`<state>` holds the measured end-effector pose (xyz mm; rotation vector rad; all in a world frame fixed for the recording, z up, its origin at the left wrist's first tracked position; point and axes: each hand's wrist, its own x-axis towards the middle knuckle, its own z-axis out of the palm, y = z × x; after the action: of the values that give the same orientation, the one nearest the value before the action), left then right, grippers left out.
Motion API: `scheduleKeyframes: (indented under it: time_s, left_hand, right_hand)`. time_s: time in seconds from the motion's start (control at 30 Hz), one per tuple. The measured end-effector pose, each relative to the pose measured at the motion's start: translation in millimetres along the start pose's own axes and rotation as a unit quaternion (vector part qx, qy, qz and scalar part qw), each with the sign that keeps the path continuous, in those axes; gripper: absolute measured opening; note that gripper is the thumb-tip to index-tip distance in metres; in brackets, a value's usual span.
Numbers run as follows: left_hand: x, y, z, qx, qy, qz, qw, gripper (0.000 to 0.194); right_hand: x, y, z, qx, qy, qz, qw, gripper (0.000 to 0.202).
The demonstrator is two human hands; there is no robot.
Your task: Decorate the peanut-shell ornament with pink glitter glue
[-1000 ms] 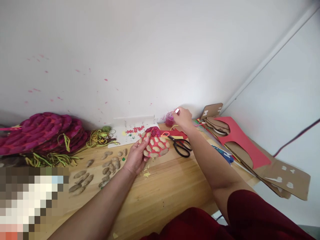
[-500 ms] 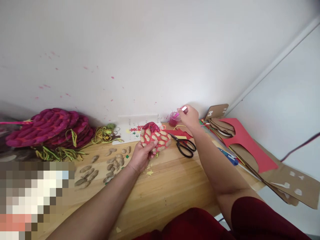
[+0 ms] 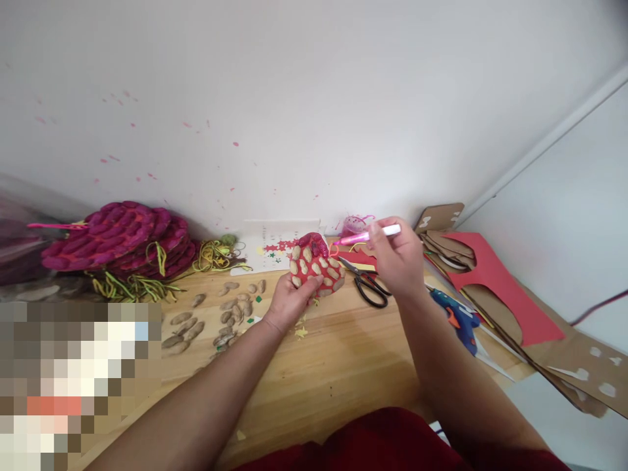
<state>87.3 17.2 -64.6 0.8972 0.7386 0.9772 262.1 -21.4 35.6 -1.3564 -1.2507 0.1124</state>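
- Clearly, the head camera looks down on a wooden table point(image 3: 314, 373) against a white wall point(image 3: 314, 118) with pink specks; a person's two bare hands work toward its far side.
- The left hand point(image 3: 290, 301) grips a red disc point(image 3: 318, 269) set with peanuts point(image 3: 307, 254), thumb on top, other fingers mostly hidden. The disc is held mid-scene, over the table; its far part is pink, the nearer shells bare tan.
- The right hand point(image 3: 400, 258) pinches a white-handled brush point(image 3: 363, 237) between thumb and fingers, its pink tip pointing left, just beside the disc's far right edge. Contact cannot be told.
- Beyond the brush, by the wall, a clear cup point(image 3: 354, 226) looks pink inside.
- To colour evenly, it seems best to work from the pink patch toward the near side, pressing the tip into gaps between shells and keeping the left thumb off wet colour.
- A lightly loaded tip should spare the scissors point(image 3: 373, 288), just right of the disc, from drips.
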Motion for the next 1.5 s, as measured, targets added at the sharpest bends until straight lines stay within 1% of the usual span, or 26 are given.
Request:
scheduleKeyframes:
  time_s: [0.03, 0.13, 0.23, 0.33, 0.5, 0.6, 0.83, 0.97, 1.23, 1.4, 1.5]
  left_hand:
    - [-0.6, 0.0, -0.2, 0.000, -0.003, -0.001, 1.000, 0.033]
    - [-2.5, 1.2, -0.9, 0.016, -0.012, -0.001, 1.000, 0.028]
    - [-4.4, 3.0, -0.9, 0.027, -0.017, -0.002, 0.999, 0.026]
    - [-6.3, 4.1, -0.3, 0.031, -0.022, -0.004, 0.999, 0.025]
    - [-7.5, 5.0, 0.8, 0.011, -0.027, -0.023, 0.999, 0.022]
    - [-7.3, 4.8, 0.2, 0.018, -0.041, -0.023, 0.999, 0.021]
    - [-6.2, -0.1, -3.3, 0.091, -0.106, 0.038, 0.989, 0.024]
    - [-5.9, -0.1, -4.0, 0.110, -0.112, 0.064, 0.986, 0.023]
    - [-5.3, -0.2, -4.5, 0.128, -0.114, 0.075, 0.982, 0.022]
    - [-3.9, -1.6, -7.0, 0.168, -0.117, 0.084, 0.975, 0.028]
    - [-2.8, -3.6, -9.1, 0.193, -0.131, 0.099, 0.967, 0.031]
  right_hand:
    - [-9.8, -5.7, 2.8, -0.005, -0.017, -0.014, 1.000, 0.019]
    - [-30.7, -13.3, 10.4, -0.027, -0.022, -0.084, 0.996, 0.010]
    - [-37.8, -11.8, 14.4, -0.038, -0.038, -0.138, 0.989, 0.004]
    - [-37.5, -8.0, 15.2, -0.055, -0.052, -0.167, 0.983, 0.004]
    - [-37.0, -2.3, 14.3, -0.062, -0.041, -0.170, 0.983, 0.004]
    - [-37.2, -0.2, 13.1, -0.054, -0.031, -0.172, 0.983, 0.004]
    - [-36.6, -2.2, 11.6, -0.055, -0.034, -0.168, 0.984, 0.005]
    - [-37.3, -2.8, 11.5, -0.060, -0.043, -0.170, 0.983, 0.004]
    - [-36.3, -2.5, 9.4, -0.061, -0.043, -0.183, 0.980, 0.004]
    - [-35.6, -5.7, 8.7, -0.071, -0.058, -0.211, 0.973, 0.004]
    - [-34.7, -6.6, 8.1, -0.079, -0.052, -0.225, 0.970, 0.005]
